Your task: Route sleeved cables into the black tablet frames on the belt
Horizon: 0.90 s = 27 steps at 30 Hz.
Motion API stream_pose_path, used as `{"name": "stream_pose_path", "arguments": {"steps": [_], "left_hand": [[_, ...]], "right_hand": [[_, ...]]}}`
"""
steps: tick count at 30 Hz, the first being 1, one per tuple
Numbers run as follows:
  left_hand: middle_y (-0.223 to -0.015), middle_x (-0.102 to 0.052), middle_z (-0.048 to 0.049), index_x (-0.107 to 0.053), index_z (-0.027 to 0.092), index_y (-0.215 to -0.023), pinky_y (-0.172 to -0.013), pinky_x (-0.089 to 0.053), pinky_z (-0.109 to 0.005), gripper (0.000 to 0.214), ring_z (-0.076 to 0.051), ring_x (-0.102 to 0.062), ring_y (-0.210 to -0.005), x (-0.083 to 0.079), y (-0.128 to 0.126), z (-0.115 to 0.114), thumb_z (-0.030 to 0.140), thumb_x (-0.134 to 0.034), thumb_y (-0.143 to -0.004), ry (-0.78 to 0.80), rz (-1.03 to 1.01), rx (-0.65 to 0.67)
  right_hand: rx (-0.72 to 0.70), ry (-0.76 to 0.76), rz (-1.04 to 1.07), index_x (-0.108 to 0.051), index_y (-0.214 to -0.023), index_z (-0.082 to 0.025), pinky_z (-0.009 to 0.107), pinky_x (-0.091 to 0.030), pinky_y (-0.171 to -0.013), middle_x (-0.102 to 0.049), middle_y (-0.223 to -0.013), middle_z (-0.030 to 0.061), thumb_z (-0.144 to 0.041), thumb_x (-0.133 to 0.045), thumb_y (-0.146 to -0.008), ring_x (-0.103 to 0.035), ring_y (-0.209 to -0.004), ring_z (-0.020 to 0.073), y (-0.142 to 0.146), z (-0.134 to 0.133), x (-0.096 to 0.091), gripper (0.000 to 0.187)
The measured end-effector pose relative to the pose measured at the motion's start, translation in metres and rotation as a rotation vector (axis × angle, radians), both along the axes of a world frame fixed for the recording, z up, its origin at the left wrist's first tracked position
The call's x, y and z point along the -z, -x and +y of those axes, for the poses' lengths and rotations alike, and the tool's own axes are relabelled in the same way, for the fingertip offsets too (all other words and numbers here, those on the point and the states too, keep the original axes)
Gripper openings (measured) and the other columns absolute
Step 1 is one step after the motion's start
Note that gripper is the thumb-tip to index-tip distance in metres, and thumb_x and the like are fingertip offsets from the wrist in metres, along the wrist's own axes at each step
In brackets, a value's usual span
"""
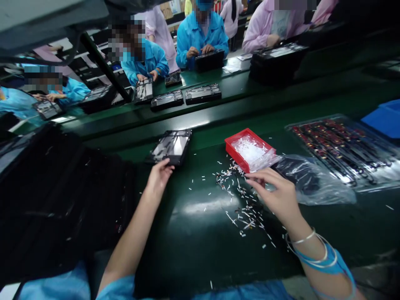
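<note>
My left hand (159, 175) reaches forward and grips the near edge of a black flat device (171, 146) lying on the green bench top (193, 221). My right hand (276, 191) hovers over a scatter of small white pieces (240, 200), its fingers pinched together near the corner of a red tray (248, 149); what they pinch is too small to name. The red tray holds white shreds and a clear plastic bag (265, 160) that spills over its near side.
A clear blister tray of red and black parts (346, 150) and a crumpled bag (312, 181) lie to the right, a blue bin (386, 118) beyond. A dark stack (56, 200) fills the left. Other workers handle black devices (203, 92) across the belt.
</note>
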<state>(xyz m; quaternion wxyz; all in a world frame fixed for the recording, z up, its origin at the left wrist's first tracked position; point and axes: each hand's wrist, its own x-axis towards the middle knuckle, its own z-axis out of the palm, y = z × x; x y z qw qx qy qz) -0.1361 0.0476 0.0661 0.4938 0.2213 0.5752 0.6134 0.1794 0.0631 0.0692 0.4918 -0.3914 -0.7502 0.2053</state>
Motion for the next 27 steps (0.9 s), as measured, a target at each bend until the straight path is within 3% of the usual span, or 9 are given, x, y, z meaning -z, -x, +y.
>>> {"name": "stream_pose_path", "arguments": {"steps": [4,8,11,13,15,17,20,23,27], "left_hand": [[-0.073,-0.065,-0.0031,-0.063,0.012,-0.079,-0.058,-0.053,-0.023,0.021,-0.016,-0.067,-0.069,0.017,-0.067,-0.105,0.027,-0.075,-0.073,0.121,-0.177,-0.029],[-0.091,-0.071,-0.0115,-0.069,0.012,-0.082,-0.055,-0.054,-0.023,0.029,-0.027,-0.070,-0.090,0.025,-0.117,-0.187,0.033,-0.080,-0.066,0.231,-0.402,0.056],[-0.110,-0.069,-0.0168,-0.071,0.013,-0.093,-0.064,-0.055,-0.025,0.032,-0.031,-0.062,-0.111,0.030,-0.131,-0.221,0.034,-0.077,-0.070,0.240,-0.681,0.310],[-0.113,-0.068,-0.0188,-0.071,0.013,-0.102,-0.069,-0.055,-0.028,0.038,-0.031,-0.063,-0.110,0.029,-0.127,-0.234,0.035,-0.075,-0.071,0.224,-0.814,0.535],[-0.109,-0.069,-0.0189,-0.071,0.013,-0.104,-0.073,-0.054,-0.031,0.038,-0.030,-0.067,-0.101,0.025,-0.113,-0.241,0.036,-0.072,-0.075,0.174,-0.776,0.720],[-0.099,-0.072,-0.0158,-0.072,0.014,-0.098,-0.075,-0.053,-0.031,0.028,-0.024,-0.070,-0.087,0.019,-0.091,-0.243,0.035,-0.064,-0.083,0.057,-0.446,0.770],[-0.091,-0.072,-0.0102,-0.070,0.017,-0.094,-0.078,-0.052,-0.033,0.018,-0.021,-0.068,-0.084,0.018,-0.052,-0.236,0.026,-0.055,-0.090,-0.147,0.394,0.520],[-0.111,-0.067,-0.0117,-0.064,0.017,-0.108,-0.090,-0.049,-0.040,0.022,-0.025,-0.062,-0.104,0.029,-0.023,-0.223,0.020,-0.052,-0.089,-0.202,1.093,0.318],[-0.128,-0.058,-0.0143,-0.051,0.017,-0.128,-0.089,-0.049,-0.042,0.038,-0.029,-0.056,-0.116,0.044,-0.011,-0.211,0.017,-0.047,-0.090,-0.164,1.517,0.422]], "right_hand": [[-0.044,0.288,0.097,-0.070,-0.071,-0.021,0.028,-0.050,-0.054,-0.069,-0.069,0.0017,-0.028,-0.070,-0.075,-0.062,-0.062,0.0152,0.012,-0.013,-0.001,0.008],[-0.218,0.464,0.111,-0.070,-0.068,-0.021,0.027,-0.052,-0.057,-0.071,-0.076,0.0043,-0.029,-0.074,-0.069,-0.066,-0.073,0.0174,0.042,-0.040,-0.008,0.010],[-0.379,0.547,0.075,-0.070,-0.065,-0.021,0.027,-0.051,-0.056,-0.070,-0.077,0.0043,-0.029,-0.075,-0.068,-0.065,-0.073,0.0161,0.073,-0.059,-0.011,0.009],[-0.444,0.679,0.081,-0.070,-0.066,-0.020,0.027,-0.051,-0.055,-0.069,-0.070,0.0028,-0.030,-0.076,-0.066,-0.063,-0.064,0.0138,0.094,-0.068,-0.009,0.012],[-0.494,0.852,0.113,-0.068,-0.071,-0.018,0.027,-0.050,-0.053,-0.067,-0.064,0.0005,-0.031,-0.078,-0.062,-0.060,-0.055,0.0116,0.114,-0.074,-0.002,0.019],[-0.518,0.986,0.131,-0.066,-0.075,-0.017,0.026,-0.049,-0.050,-0.064,-0.060,-0.0020,-0.030,-0.079,-0.058,-0.058,-0.049,0.0100,0.131,-0.078,0.007,0.025],[-0.484,1.057,0.123,-0.062,-0.073,-0.016,0.024,-0.046,-0.047,-0.061,-0.057,-0.0036,-0.027,-0.078,-0.057,-0.055,-0.047,0.0084,0.149,-0.079,0.021,0.025],[-0.408,1.023,0.138,-0.059,-0.070,-0.017,0.023,-0.046,-0.047,-0.060,-0.059,-0.0038,-0.026,-0.075,-0.059,-0.053,-0.048,0.0071,0.157,-0.080,0.029,0.021],[-0.329,0.910,0.079,-0.059,-0.070,-0.017,0.025,-0.046,-0.052,-0.060,-0.062,-0.0031,-0.022,-0.069,-0.066,-0.053,-0.053,0.0074,0.160,-0.080,0.033,0.012]]}}
